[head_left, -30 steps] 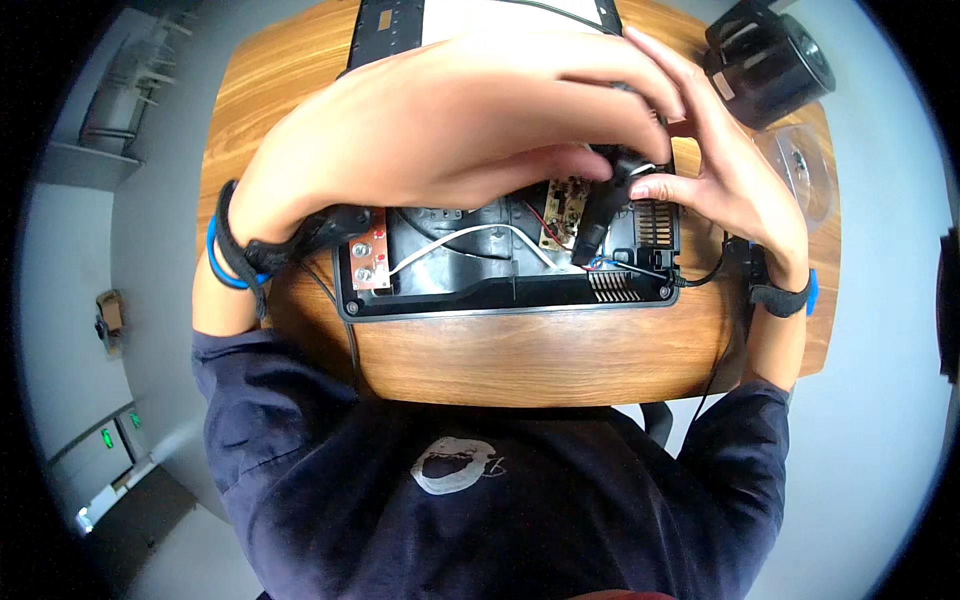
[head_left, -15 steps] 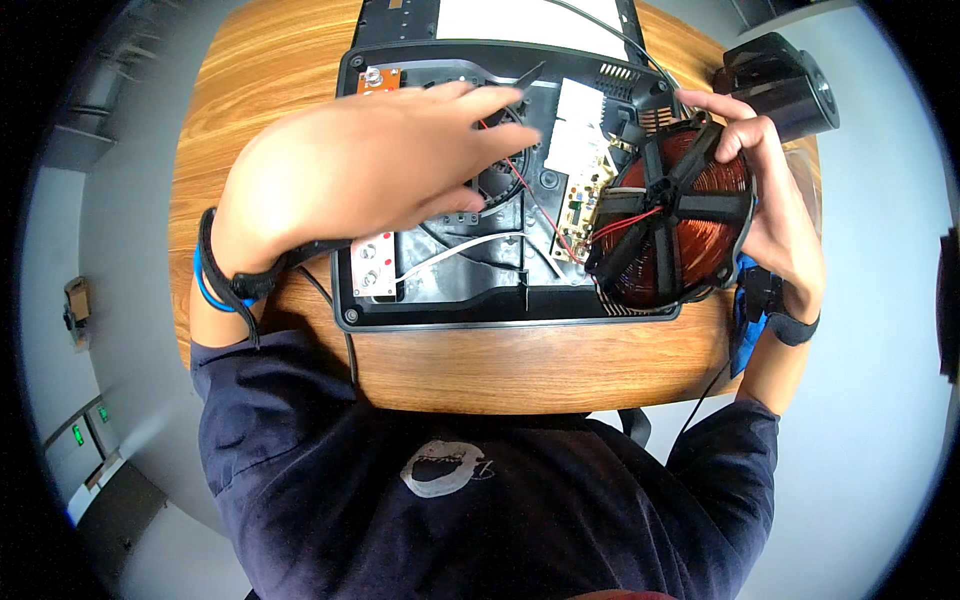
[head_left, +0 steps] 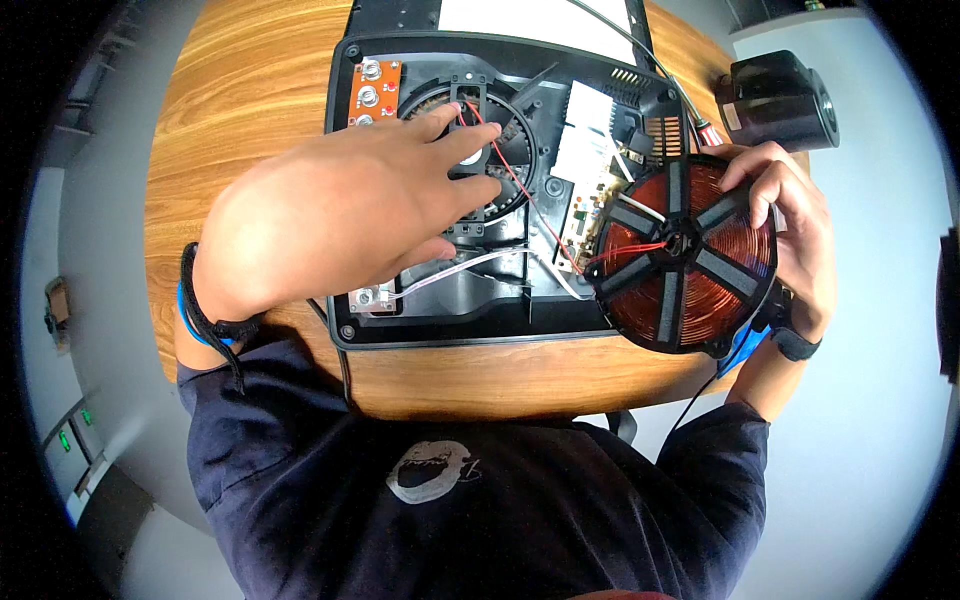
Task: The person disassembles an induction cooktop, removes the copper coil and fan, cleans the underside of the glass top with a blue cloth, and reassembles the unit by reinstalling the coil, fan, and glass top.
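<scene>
One coil point(head_left: 690, 245), overhanging casing edge point(head_left: 480, 343), fan point(head_left: 518, 145) apart

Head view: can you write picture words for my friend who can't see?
A person's right hand grips a round copper coil by its edge, while the left hand is spread over a fan inside an open black casing on a wooden table.

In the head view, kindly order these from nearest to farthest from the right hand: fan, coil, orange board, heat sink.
1. Coil: in the right hand, held by its right edge.
2. Heat sink: left, beyond the coil.
3. Fan: farther left, partly covered by the left hand.
4. Orange board: farthest left.
</scene>
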`<state>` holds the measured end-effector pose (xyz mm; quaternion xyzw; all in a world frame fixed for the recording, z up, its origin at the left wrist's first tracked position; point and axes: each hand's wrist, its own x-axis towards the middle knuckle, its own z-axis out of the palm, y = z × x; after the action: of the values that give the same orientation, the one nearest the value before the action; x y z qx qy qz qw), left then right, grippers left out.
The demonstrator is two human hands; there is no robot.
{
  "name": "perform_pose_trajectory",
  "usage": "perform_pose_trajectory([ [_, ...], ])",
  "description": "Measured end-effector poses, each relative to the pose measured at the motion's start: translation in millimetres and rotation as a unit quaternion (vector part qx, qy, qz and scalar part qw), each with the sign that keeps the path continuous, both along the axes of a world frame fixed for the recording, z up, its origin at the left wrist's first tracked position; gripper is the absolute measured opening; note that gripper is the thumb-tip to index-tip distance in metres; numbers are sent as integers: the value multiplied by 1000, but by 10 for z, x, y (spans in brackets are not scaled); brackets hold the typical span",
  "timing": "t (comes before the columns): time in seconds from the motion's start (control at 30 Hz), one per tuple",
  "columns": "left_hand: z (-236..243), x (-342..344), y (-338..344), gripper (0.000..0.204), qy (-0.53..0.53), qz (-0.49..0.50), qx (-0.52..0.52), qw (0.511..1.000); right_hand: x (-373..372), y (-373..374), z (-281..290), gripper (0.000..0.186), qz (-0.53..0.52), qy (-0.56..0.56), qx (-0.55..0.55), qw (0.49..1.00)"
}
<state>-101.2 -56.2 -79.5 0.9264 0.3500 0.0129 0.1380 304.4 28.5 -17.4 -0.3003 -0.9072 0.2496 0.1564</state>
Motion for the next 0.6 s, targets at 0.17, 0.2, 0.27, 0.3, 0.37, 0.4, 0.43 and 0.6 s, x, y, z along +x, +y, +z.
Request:
perform_pose_trajectory([
  [0.17,42,19,12,60,8,-4,0,1000,-74,-64,79,40,-16,37,-3,999],
  [0.2,43,18,12,60,9,-3,0,1000,-78,-74,93,40,-17,46,-2,999],
  [0.27,49,14,25,60,6,-2,-11,1000,-35,-68,84,43,-16,58,9,998],
  [0.3,60,14,34,60,6,-2,-17,1000,-28,-71,100,44,-12,60,17,998],
  [0.37,78,5,41,62,5,-5,-20,1000,-27,-92,111,46,-13,65,36,997],
  [0.4,78,1,44,62,4,-7,-23,1000,-40,-114,90,46,-17,68,45,997],
  [0.43,77,0,44,63,3,-6,-26,1000,-40,-129,70,47,-21,70,54,996],
  [0.6,114,24,52,64,8,-2,-44,999,67,-97,-41,47,3,84,99,992],
])
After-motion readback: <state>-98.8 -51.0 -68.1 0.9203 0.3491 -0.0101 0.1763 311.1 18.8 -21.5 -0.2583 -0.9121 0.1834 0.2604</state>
